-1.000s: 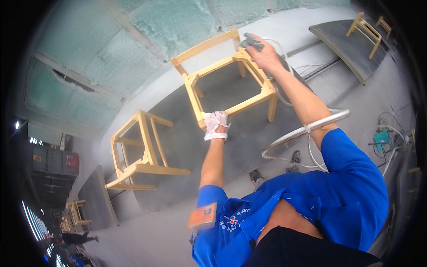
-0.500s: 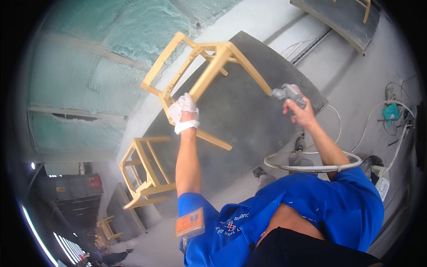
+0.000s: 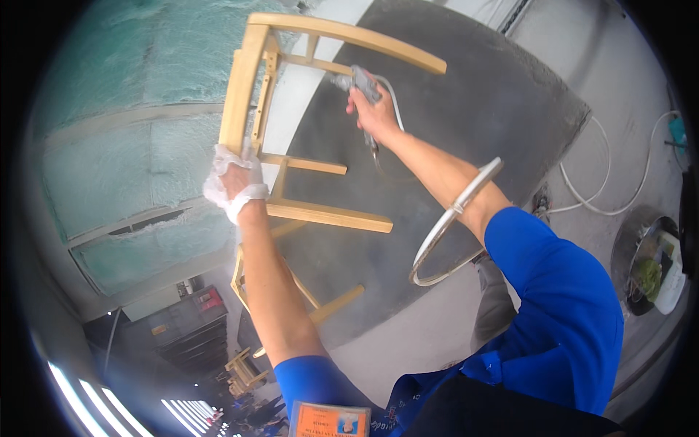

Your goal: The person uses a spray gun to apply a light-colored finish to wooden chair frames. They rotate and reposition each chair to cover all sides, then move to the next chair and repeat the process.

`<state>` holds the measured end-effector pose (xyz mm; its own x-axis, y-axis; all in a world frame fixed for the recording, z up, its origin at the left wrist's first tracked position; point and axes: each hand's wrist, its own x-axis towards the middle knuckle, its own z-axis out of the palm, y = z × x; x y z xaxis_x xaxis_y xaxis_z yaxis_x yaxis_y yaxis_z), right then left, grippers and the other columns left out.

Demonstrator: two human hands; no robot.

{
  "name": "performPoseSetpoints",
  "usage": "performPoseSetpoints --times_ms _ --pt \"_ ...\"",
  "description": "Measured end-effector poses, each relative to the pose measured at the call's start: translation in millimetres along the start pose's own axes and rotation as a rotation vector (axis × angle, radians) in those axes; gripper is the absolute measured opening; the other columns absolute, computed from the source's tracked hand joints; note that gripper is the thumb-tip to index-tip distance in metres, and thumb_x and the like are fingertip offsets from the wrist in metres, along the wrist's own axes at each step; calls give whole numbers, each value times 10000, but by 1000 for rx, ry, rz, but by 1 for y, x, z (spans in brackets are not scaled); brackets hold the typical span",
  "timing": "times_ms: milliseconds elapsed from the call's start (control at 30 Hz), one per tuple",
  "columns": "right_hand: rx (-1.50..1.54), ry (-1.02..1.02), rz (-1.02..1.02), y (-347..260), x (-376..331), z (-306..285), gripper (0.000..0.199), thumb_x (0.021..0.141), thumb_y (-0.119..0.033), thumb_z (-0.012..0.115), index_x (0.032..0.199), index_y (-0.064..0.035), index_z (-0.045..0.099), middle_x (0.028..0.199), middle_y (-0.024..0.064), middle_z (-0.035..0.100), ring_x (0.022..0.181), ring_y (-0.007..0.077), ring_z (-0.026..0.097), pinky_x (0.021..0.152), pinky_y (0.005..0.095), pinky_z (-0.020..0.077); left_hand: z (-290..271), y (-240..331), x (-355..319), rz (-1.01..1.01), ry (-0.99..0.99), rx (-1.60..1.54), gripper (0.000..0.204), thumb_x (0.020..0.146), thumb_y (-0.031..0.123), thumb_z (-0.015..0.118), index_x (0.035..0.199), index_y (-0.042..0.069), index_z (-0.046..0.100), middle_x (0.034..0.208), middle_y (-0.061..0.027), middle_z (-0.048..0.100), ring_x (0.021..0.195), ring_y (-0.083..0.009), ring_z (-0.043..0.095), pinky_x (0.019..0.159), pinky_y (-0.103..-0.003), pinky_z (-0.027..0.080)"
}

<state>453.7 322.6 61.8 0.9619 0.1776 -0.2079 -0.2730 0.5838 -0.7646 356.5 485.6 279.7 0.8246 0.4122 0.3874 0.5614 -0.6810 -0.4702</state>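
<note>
The person's left hand [image 3: 237, 182], in a whitish, translucent, crumpled glove, had its grip closed around a pale yellow wooden chair frame [image 3: 244, 91] at the lower end of its broad side piece; the fingertips on the far side were hidden. The frame was at the upper left, turned on its side, its long legs pointing right over a dark grey, slab-like worktop [image 3: 473, 109]. Whether any part of it touched the worktop could not be told.

The bare right hand [image 3: 375, 113] had its grip wrapped around the handle of a grey metal spray gun [image 3: 364, 84], some fingers lying along its front. The gun's blurred nozzle faced left, near a slender rail of the frame, between the upper leg and the lower ones. A thin whitish hose [image 3: 396, 105] curved behind this hand, and a thicker white hose loop [image 3: 455, 207] encircled the right forearm.

Below the held frame, a second pale wooden frame [image 3: 338, 304] showed partly behind the left forearm. Blue-green, rough-coated panels [image 3: 175, 160] stood at the left. At the far right, a round, dark-rimmed metal tub [image 3: 637, 251] held something green and something white.
</note>
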Motion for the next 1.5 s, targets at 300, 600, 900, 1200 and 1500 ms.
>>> performPoseSetpoints --times_ms 300,600,900,1200,1500 --pt "-225 270 248 24 18 -117 594 1015 -258 665 1573 -182 476 956 20 702 771 100 692 555 289 523 21 -10 33 13 -17 -80 539 1069 564 453 1123 67 654 1014 -234 756 992 -473 718 844 -552 532" --pt "-495 -200 -477 34 26 -99 523 998 -278 677 1509 -313 577 1308 195 724 1125 397 711 964 431 572 21 -21 74 5 -246 34 593 1098 549 331 1310 120 682 1263 -226 716 1215 -454 648 1040 -537 473" --pt "-594 -718 -381 35 31 -53 506 998 -261 658 1492 -353 600 1123 183 764 798 373 687 875 473 554 49 -47 104 -99 -284 46 653 1047 675 360 1441 246 656 1320 -121 732 1244 -337 676 1057 -431 493" --pt "-60 -526 36 27 33 -67 473 1003 -280 661 1468 -194 637 816 0 681 630 80 613 457 280 433 8 -6 76 -55 -275 133 636 1095 589 284 1382 159 656 1331 -197 697 1264 -430 629 1075 -523 463" --pt "-70 -412 452 57 46 -12 293 948 -268 681 1128 -37 675 779 67 690 574 147 628 475 308 466 -28 42 20 84 -153 177 642 1090 582 355 1167 55 713 1088 -255 751 1096 -457 691 952 -531 505"
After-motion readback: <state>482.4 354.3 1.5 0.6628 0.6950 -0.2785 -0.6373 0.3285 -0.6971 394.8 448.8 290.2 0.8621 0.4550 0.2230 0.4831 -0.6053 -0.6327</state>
